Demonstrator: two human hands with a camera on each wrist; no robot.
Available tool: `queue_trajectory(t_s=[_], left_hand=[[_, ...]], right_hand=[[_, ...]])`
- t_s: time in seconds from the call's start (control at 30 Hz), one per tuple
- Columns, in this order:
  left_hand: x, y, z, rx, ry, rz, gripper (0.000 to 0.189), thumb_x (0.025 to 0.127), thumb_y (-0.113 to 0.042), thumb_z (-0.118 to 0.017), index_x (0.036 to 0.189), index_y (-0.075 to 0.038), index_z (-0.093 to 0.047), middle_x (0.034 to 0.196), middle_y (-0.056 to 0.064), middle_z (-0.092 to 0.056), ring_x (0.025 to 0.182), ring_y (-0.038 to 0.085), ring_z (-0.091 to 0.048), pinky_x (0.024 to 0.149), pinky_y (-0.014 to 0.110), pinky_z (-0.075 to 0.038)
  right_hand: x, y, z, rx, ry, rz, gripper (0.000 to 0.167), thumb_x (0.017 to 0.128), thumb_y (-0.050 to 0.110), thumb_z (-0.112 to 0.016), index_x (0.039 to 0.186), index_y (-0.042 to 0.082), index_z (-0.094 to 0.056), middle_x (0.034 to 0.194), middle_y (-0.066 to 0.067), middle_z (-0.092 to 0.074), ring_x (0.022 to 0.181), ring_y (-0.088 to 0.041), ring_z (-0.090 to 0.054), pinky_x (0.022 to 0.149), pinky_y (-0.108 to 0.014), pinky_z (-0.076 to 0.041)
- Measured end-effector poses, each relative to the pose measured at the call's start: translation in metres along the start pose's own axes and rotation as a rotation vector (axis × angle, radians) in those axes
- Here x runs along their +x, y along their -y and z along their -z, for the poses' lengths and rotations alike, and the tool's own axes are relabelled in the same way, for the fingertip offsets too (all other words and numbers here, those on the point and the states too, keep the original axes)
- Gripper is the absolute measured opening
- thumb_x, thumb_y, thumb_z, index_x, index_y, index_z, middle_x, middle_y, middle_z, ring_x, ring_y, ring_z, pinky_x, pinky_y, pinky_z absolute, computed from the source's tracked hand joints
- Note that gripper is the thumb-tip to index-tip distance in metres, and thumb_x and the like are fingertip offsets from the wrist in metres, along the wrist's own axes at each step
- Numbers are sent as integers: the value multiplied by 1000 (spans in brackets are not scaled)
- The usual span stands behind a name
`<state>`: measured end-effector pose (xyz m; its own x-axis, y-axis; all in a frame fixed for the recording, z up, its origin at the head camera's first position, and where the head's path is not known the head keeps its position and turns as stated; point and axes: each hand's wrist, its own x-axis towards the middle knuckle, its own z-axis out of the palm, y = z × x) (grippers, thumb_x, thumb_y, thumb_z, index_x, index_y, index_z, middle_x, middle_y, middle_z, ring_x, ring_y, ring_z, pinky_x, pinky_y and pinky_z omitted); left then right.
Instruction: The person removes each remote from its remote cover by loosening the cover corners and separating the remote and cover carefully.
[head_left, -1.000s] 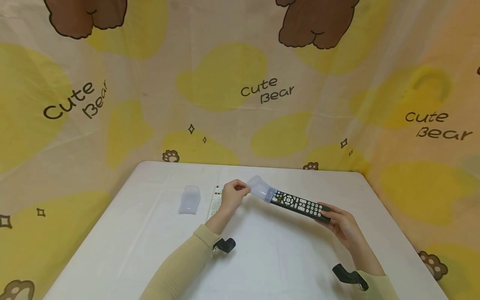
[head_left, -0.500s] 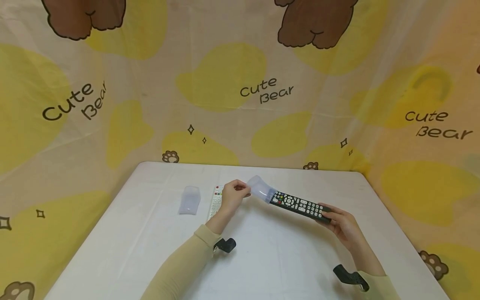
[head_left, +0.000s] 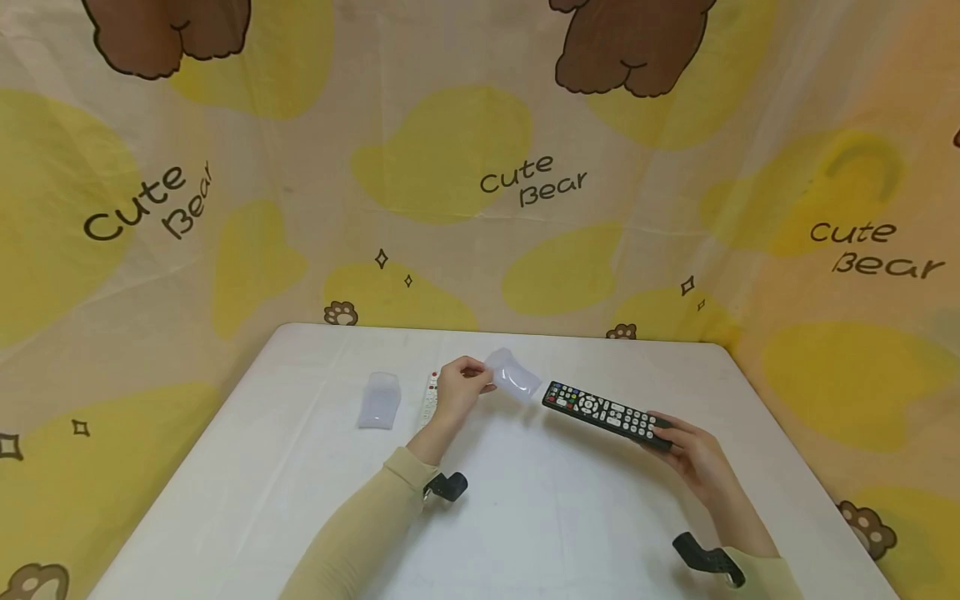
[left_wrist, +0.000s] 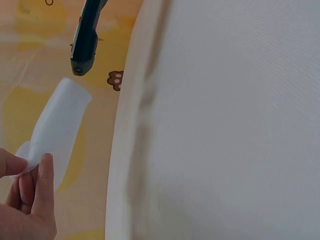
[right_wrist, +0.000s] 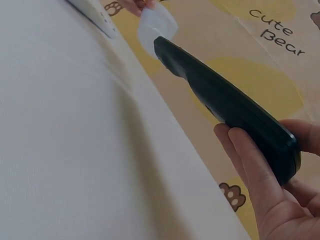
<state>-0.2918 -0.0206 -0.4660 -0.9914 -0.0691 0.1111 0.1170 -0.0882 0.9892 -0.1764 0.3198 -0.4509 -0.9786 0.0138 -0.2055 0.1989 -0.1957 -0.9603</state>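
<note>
My left hand [head_left: 461, 390] pinches one end of a translucent, pale silicone remote cover [head_left: 513, 375] between thumb and fingers. In the left wrist view the cover [left_wrist: 60, 120] points its other end at the tip of a black remote control [left_wrist: 85, 47], with a small gap between them. My right hand [head_left: 697, 458] grips the lower end of that remote [head_left: 600, 411], which is held above the table, buttons up. Its dark underside shows in the right wrist view, where the fingers [right_wrist: 250, 155] support it from below.
A white remote [head_left: 429, 400] lies on the white table [head_left: 525, 517], partly hidden behind my left hand. Left of it lies a second translucent cover [head_left: 380, 400]. A patterned cloth [head_left: 450, 167] hangs behind the table's far edge.
The cover has come off the black remote's tip and moved left with my left hand. My right hand has shifted slightly right with the remote, opening a gap.
</note>
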Motion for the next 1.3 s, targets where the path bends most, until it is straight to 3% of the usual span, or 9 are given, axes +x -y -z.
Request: queue_trajectory(t_s=[0.3, 0.53, 0.7, 0.8, 1.03, 1.13, 1.3], left_hand=[[0, 0, 1, 61, 25, 25, 11, 78, 6, -64, 89, 9, -62, 76, 6, -57, 67, 13, -59, 66, 30, -59], [-1, 0, 4, 145, 74, 64, 13, 80, 1, -63, 91, 7, -62, 78, 6, -55, 69, 15, -57, 67, 30, -59], [-1, 2, 4, 176, 94, 88, 13, 79, 1, -60, 90, 7, -61, 75, 5, -55, 67, 14, -57, 64, 28, -58], [-1, 2, 3, 183, 108, 92, 13, 78, 1, -59, 90, 8, -60, 75, 5, -55, 68, 14, -58, 65, 30, -59], [-4, -4, 2, 174, 201, 136, 15, 82, 4, -57, 96, 10, -59, 81, 8, -53, 77, 22, -57, 78, 44, -57], [-1, 3, 1, 174, 195, 144, 14, 83, 2, -58, 95, 7, -60, 82, 6, -52, 76, 17, -56, 76, 39, -58], [-3, 3, 0, 168, 193, 151, 12, 81, 3, -57, 93, 6, -59, 81, 5, -51, 74, 15, -55, 73, 35, -59]], right_hand=[[2, -3, -6, 38, 7, -12, 24, 91, 2, -56, 103, 20, -67, 114, -6, -48, 93, -13, -64, 87, -27, -54], [3, -8, -10, 75, -13, 3, 25, 91, -2, -54, 97, 20, -65, 105, -2, -53, 90, -12, -65, 83, -24, -55], [5, -11, -13, 46, -37, -11, 24, 90, 0, -56, 98, 21, -63, 113, -8, -47, 89, -12, -65, 83, -22, -55], [6, -12, -15, 28, -58, -25, 23, 89, 1, -58, 100, 21, -62, 115, -10, -45, 87, -11, -66, 81, -21, -55], [10, -13, -19, -28, -120, -50, 27, 89, 4, -60, 114, 11, -54, 102, 1, -53, 80, -5, -63, 66, -14, -53], [12, -13, -21, -36, -138, -58, 33, 89, 3, -59, 121, 4, -50, 99, 2, -53, 79, -4, -62, 64, -12, -52], [13, -14, -24, -46, -159, -63, 47, 89, 1, -56, 130, -7, -36, 102, -3, -51, 78, -4, -63, 67, -13, -53]])
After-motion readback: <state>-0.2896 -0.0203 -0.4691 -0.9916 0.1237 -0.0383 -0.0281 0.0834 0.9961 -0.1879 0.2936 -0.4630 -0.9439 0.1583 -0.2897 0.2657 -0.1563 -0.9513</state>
